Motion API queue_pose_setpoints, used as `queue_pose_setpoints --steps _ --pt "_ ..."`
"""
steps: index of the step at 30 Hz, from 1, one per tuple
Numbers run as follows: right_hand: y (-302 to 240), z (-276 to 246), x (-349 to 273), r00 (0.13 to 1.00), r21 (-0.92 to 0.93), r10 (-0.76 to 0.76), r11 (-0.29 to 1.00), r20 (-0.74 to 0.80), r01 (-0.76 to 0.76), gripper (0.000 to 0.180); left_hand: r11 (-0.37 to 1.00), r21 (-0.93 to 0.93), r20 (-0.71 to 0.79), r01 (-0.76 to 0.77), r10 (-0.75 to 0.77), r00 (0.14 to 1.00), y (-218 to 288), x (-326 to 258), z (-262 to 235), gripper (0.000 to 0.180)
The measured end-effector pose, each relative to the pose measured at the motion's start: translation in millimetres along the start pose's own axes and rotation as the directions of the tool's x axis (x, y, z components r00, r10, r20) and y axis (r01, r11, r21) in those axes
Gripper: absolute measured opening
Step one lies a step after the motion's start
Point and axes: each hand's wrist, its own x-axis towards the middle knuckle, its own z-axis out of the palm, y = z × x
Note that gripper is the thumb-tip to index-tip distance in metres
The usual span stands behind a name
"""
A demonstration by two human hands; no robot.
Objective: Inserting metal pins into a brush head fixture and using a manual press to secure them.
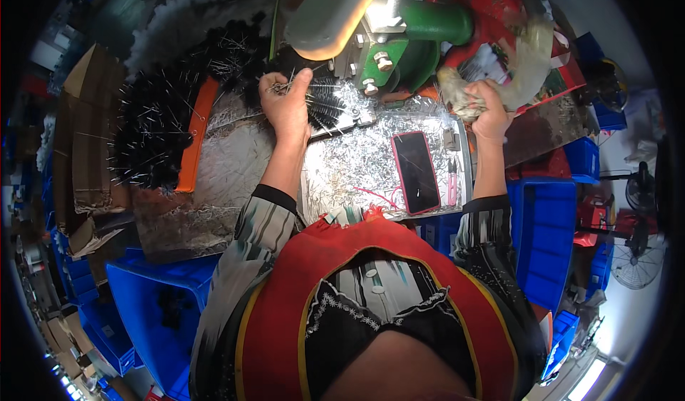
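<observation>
My left hand (pixel 285 108) is closed round a small bunch of thin wires with black bristles, its thumb pointing up. The bristled ends of these black wire brushes (pixel 325 105) fan out to the right, beside the metal base under a green hand press (pixel 421 51). My right hand (pixel 489 112) is wrapped round a pale, cloth-like wrapping (pixel 457 95) at the right of the press, which seems to cover a handle; what lies inside is hidden. Farther left lies a large pile of black wire brushes (pixel 157 123) with bare wire ends sticking out.
A lamp head (pixel 335 16) hangs over the press. Wire clippings litter a metal sheet (pixel 342 169), with a phone (pixel 416 173) and a pink-handled tool (pixel 452 187) on it. An orange strip (pixel 196 137) edges the pile. Blue bins (pixel 153 315) and a cardboard box (pixel 89 130) stand around.
</observation>
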Motion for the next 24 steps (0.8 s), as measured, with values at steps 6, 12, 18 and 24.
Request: queue_pose_setpoints --steps 6,12,18,24 --pt "-37 5 10 0.940 0.055 0.338 0.941 -0.052 -0.335 0.012 0.985 0.158 0.116 -0.073 0.055 0.992 -5 9 -12 0.036" --pt "-59 3 31 0.898 -0.048 0.439 0.898 0.015 -0.438 0.015 0.998 -0.050 -0.064 -0.031 0.028 0.998 -12 12 -5 0.036" --pt "-76 5 37 0.876 -0.093 0.481 0.875 0.043 -0.476 0.017 0.984 0.104 -0.062 -0.146 0.153 0.986 -24 21 -1 0.036" --pt "-102 15 57 0.883 -0.156 0.461 0.882 0.091 -0.444 0.018 0.878 0.387 -0.055 -0.281 0.326 0.944 -18 17 2 0.038"
